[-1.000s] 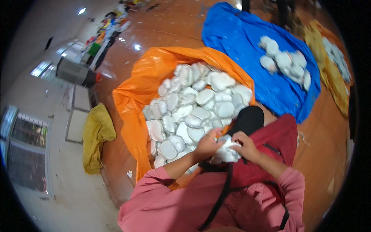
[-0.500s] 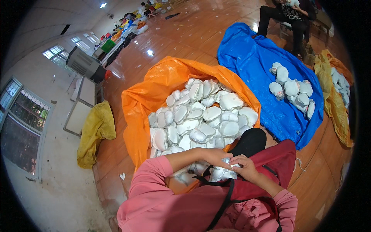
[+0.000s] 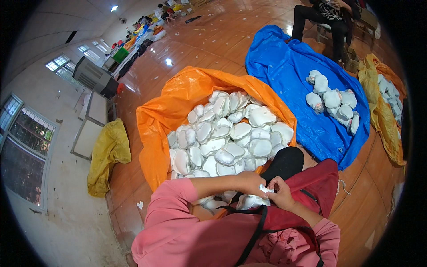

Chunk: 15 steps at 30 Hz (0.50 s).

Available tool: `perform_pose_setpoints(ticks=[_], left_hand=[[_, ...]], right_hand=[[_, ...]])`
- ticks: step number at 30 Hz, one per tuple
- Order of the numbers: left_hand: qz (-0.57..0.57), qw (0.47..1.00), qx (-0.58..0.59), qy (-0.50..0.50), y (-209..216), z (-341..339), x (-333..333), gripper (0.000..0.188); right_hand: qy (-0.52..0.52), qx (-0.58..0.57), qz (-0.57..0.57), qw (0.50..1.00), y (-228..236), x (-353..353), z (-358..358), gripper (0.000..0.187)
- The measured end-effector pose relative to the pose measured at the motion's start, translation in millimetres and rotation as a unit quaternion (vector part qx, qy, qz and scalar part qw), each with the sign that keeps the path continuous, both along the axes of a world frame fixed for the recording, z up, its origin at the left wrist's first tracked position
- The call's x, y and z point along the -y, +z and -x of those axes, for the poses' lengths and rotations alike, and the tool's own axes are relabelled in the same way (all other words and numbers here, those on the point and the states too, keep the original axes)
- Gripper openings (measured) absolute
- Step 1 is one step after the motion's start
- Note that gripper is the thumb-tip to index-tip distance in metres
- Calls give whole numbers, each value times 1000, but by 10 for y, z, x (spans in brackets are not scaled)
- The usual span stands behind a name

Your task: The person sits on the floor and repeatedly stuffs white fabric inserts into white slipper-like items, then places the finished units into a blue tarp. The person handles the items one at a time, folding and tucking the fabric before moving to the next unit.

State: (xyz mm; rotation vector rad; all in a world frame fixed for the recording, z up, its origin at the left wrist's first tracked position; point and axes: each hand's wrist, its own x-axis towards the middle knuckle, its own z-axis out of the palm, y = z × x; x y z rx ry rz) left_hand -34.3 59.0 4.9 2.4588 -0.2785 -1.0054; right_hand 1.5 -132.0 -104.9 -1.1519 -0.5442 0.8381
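Over my lap, my left hand (image 3: 251,184) and my right hand (image 3: 281,194) meet with closed fingers on a small white piece of cloth-like material (image 3: 266,189). My right thumb and fingertips pinch its edge. The left fingers are partly hidden behind the back of that hand. Just below them, a white rounded pad-like bundle (image 3: 251,202) rests on the dark red apron (image 3: 316,180). Beyond my arms, an orange sack (image 3: 153,122) lies spread wide, heaped with many similar white pads (image 3: 240,131).
A blue sheet (image 3: 284,66) to the right holds a small group of white bundles (image 3: 332,99). A yellow sack (image 3: 378,109) with pale pieces stands farther right. Another yellow sack (image 3: 109,153) leans by a white cabinet (image 3: 91,124). A seated person (image 3: 331,20) works at the back right.
My hands have drawn slightly apart, and a small white piece now shows between them, raised above the bundle on my lap. The whole view has shifted slightly.
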Motion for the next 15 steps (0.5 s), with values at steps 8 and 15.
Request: perform_pose_setpoints(ticks=[8,15], left_hand=[[100,967,140,186,-35,487,26,45],[161,920,317,167,-135,645,-67,51]], right_hand=[[177,14,-56,982,69,-9,-216,32],[246,-214,-46,944,271,-49,-341,35]])
